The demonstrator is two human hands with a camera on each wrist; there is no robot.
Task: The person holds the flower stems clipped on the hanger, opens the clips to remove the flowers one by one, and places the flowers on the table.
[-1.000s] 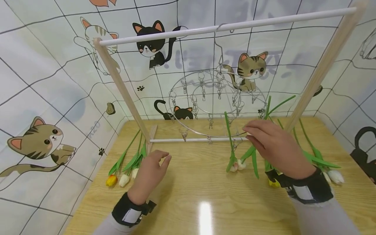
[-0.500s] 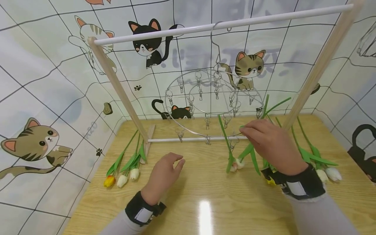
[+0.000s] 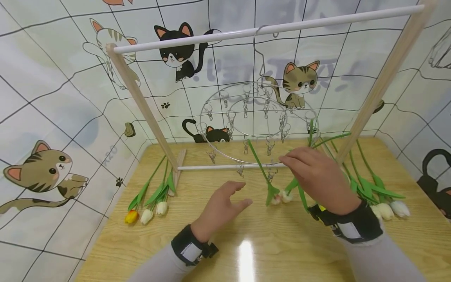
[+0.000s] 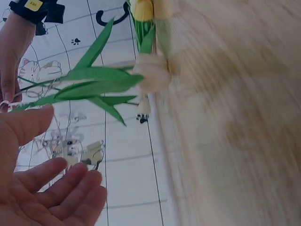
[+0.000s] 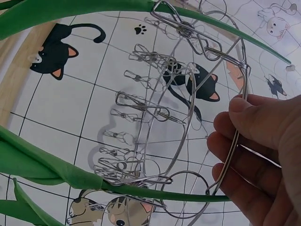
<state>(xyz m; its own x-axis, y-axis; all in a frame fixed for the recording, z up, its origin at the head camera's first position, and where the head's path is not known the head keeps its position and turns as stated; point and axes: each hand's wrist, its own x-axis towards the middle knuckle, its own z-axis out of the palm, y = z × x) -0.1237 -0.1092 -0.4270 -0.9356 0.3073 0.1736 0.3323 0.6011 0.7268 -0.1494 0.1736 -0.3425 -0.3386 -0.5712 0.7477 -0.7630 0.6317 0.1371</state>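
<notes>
My right hand (image 3: pixel 313 176) pinches the outer wire ring (image 5: pixel 247 77) of a round clip hanger, thumb on one side and fingers curled on the other. The hanger hook (image 3: pixel 259 51) hangs over a white rod. Metal clips (image 5: pixel 143 107) dangle all round it. Several tulips hang head down from its near right side, their green stems (image 3: pixel 260 162) in clips and pale blossoms (image 3: pixel 286 196) low over the table. My left hand (image 3: pixel 222 207) holds nothing; its thumb and fingers are spread, just left of the blossoms. The left wrist view shows a pale tulip (image 4: pixel 153 73) beyond its thumb.
A rack with wooden posts (image 3: pixel 144 113) and a white top rod (image 3: pixel 338 22) stands on the wooden table (image 3: pixel 141 254). On the left lie an orange-yellow tulip (image 3: pixel 132 216) and white tulips (image 3: pixel 146 216); more white tulips (image 3: pixel 399 208) lie right. A cat-print cloth backs everything.
My left hand has moved right, towards the hanging tulips, its fingers spreading. The right hand has shifted slightly left with the ring, which has turned, carrying the clipped stems left.
</notes>
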